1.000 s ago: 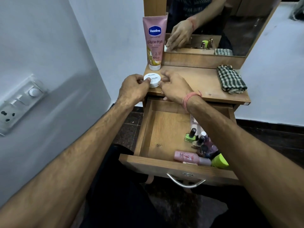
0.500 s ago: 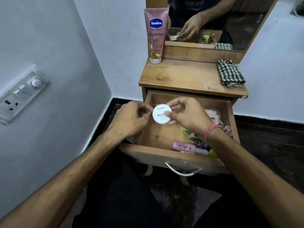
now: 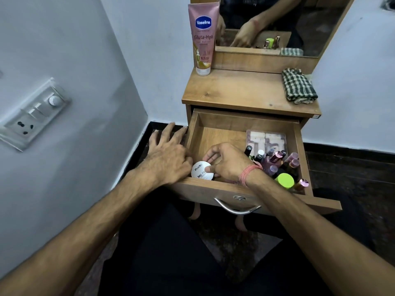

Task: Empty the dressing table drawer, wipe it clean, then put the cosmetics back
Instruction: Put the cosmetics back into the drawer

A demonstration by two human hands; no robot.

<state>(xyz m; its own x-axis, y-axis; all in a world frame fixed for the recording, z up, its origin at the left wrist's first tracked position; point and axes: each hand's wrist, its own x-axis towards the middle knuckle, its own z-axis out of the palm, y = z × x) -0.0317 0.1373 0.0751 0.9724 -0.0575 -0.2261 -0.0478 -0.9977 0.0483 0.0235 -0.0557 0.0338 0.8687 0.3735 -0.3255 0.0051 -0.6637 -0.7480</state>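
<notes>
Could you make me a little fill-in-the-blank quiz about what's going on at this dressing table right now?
1. The right hand holds a round white ____ low inside the open drawer.
2. The pink lotion tube stands upright on the tabletop, in front of the ____.
3. The folded checked ____ lies on the tabletop's right side.
4. The left hand rests at the drawer's ____ wall.

Missing words: jar; mirror; cloth; left

Wall switchboard [image 3: 35, 113] — mirror [image 3: 277, 24] above
</notes>
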